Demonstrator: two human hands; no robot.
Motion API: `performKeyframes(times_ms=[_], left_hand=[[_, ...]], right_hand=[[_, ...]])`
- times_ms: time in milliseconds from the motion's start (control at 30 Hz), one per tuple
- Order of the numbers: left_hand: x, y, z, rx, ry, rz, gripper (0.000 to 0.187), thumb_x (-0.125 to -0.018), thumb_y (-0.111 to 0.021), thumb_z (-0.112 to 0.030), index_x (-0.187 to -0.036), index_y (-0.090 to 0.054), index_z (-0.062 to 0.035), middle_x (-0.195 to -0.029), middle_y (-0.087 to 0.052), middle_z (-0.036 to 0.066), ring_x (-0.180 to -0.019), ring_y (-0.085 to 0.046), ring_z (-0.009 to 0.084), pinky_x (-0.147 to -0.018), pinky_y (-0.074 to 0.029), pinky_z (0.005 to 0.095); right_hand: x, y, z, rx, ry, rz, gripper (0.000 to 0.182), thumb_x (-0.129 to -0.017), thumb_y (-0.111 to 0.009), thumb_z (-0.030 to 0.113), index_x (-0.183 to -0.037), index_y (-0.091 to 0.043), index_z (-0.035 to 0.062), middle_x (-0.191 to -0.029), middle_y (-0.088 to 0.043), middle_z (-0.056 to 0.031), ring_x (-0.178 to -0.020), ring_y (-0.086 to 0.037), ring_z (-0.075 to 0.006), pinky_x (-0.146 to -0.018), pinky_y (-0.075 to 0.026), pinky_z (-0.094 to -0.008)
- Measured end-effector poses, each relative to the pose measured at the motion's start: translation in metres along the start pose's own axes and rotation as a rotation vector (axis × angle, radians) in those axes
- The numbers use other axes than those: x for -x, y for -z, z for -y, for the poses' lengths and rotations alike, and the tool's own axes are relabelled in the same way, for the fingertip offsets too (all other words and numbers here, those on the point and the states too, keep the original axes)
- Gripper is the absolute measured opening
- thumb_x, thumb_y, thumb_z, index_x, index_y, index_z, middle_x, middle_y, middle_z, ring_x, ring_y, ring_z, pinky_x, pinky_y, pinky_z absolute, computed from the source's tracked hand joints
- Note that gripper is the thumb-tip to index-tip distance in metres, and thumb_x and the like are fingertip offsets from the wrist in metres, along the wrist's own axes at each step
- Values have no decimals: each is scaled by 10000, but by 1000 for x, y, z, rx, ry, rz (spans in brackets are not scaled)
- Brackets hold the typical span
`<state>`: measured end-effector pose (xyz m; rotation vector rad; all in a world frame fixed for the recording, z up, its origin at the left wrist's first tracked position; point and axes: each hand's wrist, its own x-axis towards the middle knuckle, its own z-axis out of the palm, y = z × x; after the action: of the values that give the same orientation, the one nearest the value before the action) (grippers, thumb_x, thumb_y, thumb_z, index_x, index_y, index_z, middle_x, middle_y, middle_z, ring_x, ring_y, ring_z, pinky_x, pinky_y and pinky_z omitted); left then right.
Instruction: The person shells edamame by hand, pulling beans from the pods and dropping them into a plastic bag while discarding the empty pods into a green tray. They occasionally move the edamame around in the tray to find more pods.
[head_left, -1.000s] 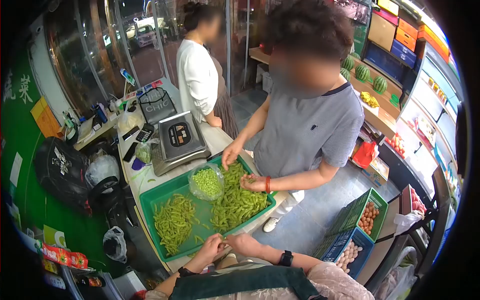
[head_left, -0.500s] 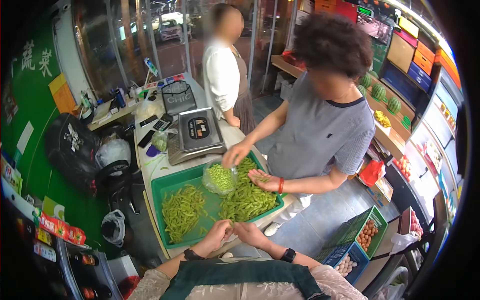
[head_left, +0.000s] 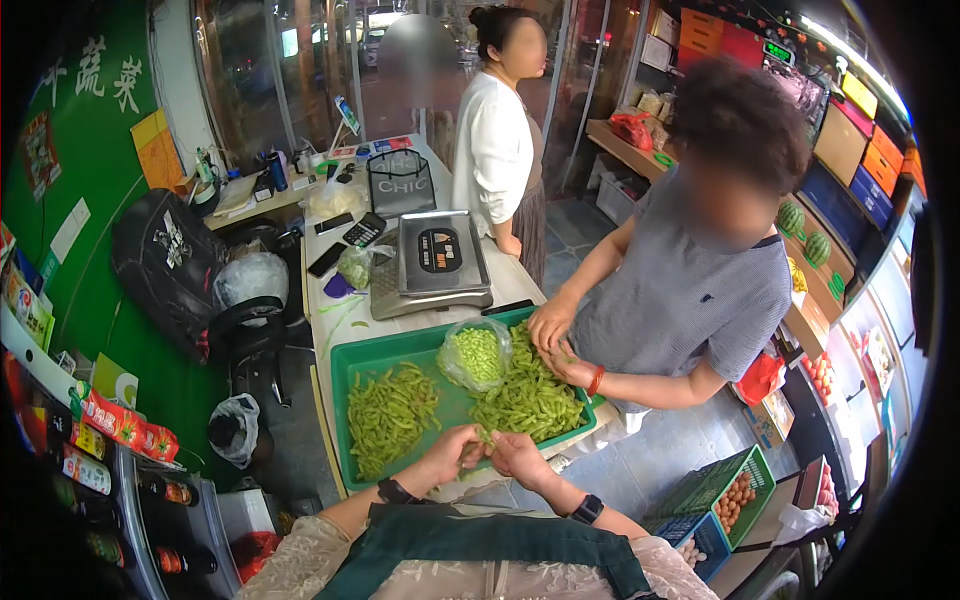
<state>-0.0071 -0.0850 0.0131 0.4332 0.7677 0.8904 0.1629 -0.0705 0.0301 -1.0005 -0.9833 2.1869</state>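
My left hand (head_left: 456, 455) and my right hand (head_left: 520, 459) meet over the near edge of a green tray (head_left: 345, 440), fingers pinched on a small green bean pod (head_left: 486, 437). The fingers cover most of it. Inside the tray, one pile of pods (head_left: 392, 415) lies at the left and a larger heap of pods (head_left: 535, 395) at the right. Between them, toward the back, sits a clear plastic bag of shelled beans (head_left: 477, 355). Across the tray, a co-worker's hands (head_left: 560, 345) come together above the right heap.
Behind the tray stands a metal scale (head_left: 440, 255), with a calculator (head_left: 364, 230) and a grey bag (head_left: 400, 182) nearby. Another person (head_left: 497, 145) stands beyond the counter. An office chair (head_left: 170, 260) is at the left; egg crates (head_left: 735, 495) stand on the floor at right.
The co-worker's hands, apart before with one palm open, have come together over the right heap. My hands stay pinched close together. The view has shifted, and the standing person's head has turned.
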Motion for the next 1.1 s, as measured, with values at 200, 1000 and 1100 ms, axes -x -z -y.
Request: performKeyframes(times_ms=[200, 1000, 1100], left_hand=[[-4, 4, -19, -207, -118, -42, 195, -949, -463, -232, -813, -495, -97, -653, -435, -21, -535, -357, 63, -468, -260, 221], [-14, 8, -34, 5, -176, -77, 91, -921, -515, -130, -877, -548, -57, -695, -465, -13, -525, -364, 51, -471, -287, 197], [-16, 5, -31, 67, -167, -168, 90, -922, -527, -138, -879, -547, -62, -697, -461, -14, -529, -367, 53, -466, -286, 204]], right_hand=[[-16, -7, 16, 613, 260, -126, 367, -976, -459, 298, -760, -572, 24, -524, -416, 28, -470, -373, -55, -424, -301, -235], [-51, -3, 10, -57, 144, 0, 271, -973, -465, 266, -850, -544, 39, -549, -438, -1, -432, -356, -81, -406, -265, -226], [-50, -2, 12, -130, 100, 55, 222, -972, -461, 226, -883, -535, 36, -579, -443, -7, -459, -366, -87, -426, -276, -222]])
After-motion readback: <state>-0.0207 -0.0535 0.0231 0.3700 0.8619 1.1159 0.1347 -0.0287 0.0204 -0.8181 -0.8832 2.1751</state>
